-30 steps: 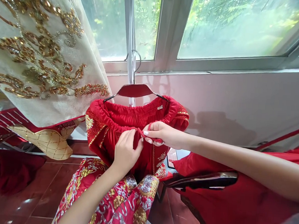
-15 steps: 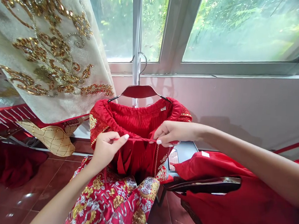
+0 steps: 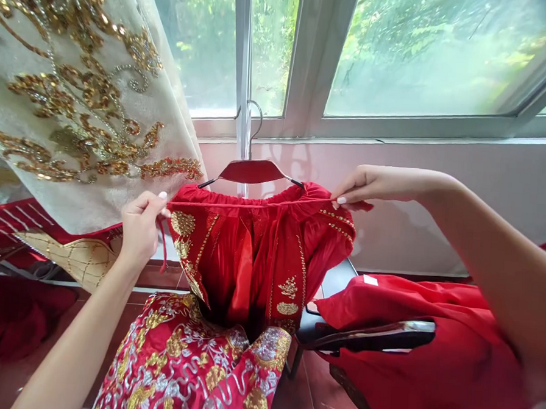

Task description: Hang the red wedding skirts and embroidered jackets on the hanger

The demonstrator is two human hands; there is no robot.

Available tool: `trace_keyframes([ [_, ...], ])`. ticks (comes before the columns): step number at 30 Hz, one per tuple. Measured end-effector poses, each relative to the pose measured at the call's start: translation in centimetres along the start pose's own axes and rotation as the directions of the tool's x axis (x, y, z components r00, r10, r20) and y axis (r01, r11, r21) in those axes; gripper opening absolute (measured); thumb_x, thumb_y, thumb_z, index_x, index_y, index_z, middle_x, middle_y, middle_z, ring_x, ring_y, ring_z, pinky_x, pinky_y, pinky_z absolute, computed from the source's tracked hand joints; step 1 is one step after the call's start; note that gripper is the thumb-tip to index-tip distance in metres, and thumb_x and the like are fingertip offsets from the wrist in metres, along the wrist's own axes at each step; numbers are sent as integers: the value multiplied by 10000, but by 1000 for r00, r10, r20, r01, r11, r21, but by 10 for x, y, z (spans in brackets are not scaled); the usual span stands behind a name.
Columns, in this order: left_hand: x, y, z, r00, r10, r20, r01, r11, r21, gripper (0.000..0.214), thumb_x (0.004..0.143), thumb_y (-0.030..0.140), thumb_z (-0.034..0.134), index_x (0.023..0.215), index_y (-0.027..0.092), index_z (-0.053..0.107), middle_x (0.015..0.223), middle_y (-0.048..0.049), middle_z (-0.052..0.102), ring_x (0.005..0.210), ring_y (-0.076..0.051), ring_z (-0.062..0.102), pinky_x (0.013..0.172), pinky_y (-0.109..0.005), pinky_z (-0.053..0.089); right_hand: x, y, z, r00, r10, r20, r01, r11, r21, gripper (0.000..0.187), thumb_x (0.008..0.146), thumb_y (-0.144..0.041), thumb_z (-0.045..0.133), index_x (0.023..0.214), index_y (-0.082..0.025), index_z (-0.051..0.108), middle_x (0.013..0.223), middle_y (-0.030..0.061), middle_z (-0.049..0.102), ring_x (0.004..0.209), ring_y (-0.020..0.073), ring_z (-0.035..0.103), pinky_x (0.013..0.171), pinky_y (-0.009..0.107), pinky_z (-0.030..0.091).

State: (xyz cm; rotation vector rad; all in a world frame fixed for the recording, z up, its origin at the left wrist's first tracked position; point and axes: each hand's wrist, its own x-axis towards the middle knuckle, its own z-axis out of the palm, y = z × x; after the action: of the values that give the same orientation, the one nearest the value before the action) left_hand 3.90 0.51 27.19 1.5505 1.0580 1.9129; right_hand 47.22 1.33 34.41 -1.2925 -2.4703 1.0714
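A red skirt (image 3: 261, 253) with gold embroidery hangs from a red hanger (image 3: 251, 170) hooked on the window frame. A thin red drawstring (image 3: 250, 204) runs taut across its waistband. My left hand (image 3: 140, 225) pinches the string's left end beside the waist, with a short tail dangling below the fingers. My right hand (image 3: 363, 186) pinches the right end at the skirt's other side. Both hands are closed on the string, far apart.
A cream garment (image 3: 77, 96) with gold beadwork hangs at the upper left. Red fabric (image 3: 429, 359) lies over a dark wooden chair (image 3: 371, 338) at the right. More red embroidered cloth (image 3: 191, 371) spreads below over a brown tiled floor. A pink wall sits under the window.
My hands have moved apart and upward, pulling the drawstring straight across the waistband. The waist opening, gaping before, is now drawn flat.
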Motion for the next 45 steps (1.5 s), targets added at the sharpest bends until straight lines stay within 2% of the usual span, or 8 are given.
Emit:
trace_keyframes([
  [6,-11,33,27,870,-106,482,233,949,-211,418,701,361,582,395,186,355,407,33,381,403,-87,408,520,-273,458,14,-3,18,956,-252,-150,283,928,241,238,776,-335,645,684,-116,672,1086,122,657,659,101,602,510,206,460],
  [12,-30,48,64,752,-101,651,-346,780,521,282,789,436,528,679,181,577,554,7,554,541,-139,535,528,-244,384,36,-28,64,980,-91,-174,159,889,430,300,777,-380,616,620,-128,577,891,149,706,781,198,676,684,300,539],
  [16,-40,29,84,760,-91,644,-582,345,736,474,837,478,554,1186,157,541,686,-39,652,641,-212,632,532,-247,375,46,-47,97,842,76,-534,6,988,152,346,793,-396,581,556,-171,469,622,65,637,569,138,590,555,263,456],
  [19,-42,10,88,746,19,666,-649,242,721,437,885,461,508,1201,161,529,795,-82,675,654,-212,651,516,-250,351,52,-45,111,739,-2,-674,-186,961,-206,249,744,-342,626,618,-180,485,561,10,551,534,117,487,513,252,341],
  [28,-45,-1,83,601,46,798,-799,81,596,265,933,155,378,985,170,637,702,-68,621,617,-203,631,499,-300,276,68,-37,125,803,-134,-581,-261,798,-544,234,826,-190,426,593,-179,422,549,11,429,526,116,371,551,292,222],
  [35,-62,-5,89,716,122,688,-658,447,606,227,928,190,416,897,153,637,925,-88,664,758,-177,633,612,-268,430,56,-48,128,871,15,-490,-26,1000,-16,224,784,-173,527,562,-156,505,589,42,541,627,156,585,537,254,405],
  [39,-64,-15,90,773,149,616,-496,748,442,105,850,165,531,842,156,636,877,-65,686,802,-173,632,751,-285,485,56,-50,139,970,61,-234,46,904,424,74,753,-188,588,702,-136,578,677,56,650,656,162,663,552,243,513],
  [45,-58,-8,87,809,44,586,-308,881,359,66,800,202,589,751,174,623,759,-20,696,680,-153,633,679,-267,481,65,-70,154,989,28,-143,11,964,264,167,831,-181,468,664,-169,478,433,-48,534,314,72,453,363,182,372],
])
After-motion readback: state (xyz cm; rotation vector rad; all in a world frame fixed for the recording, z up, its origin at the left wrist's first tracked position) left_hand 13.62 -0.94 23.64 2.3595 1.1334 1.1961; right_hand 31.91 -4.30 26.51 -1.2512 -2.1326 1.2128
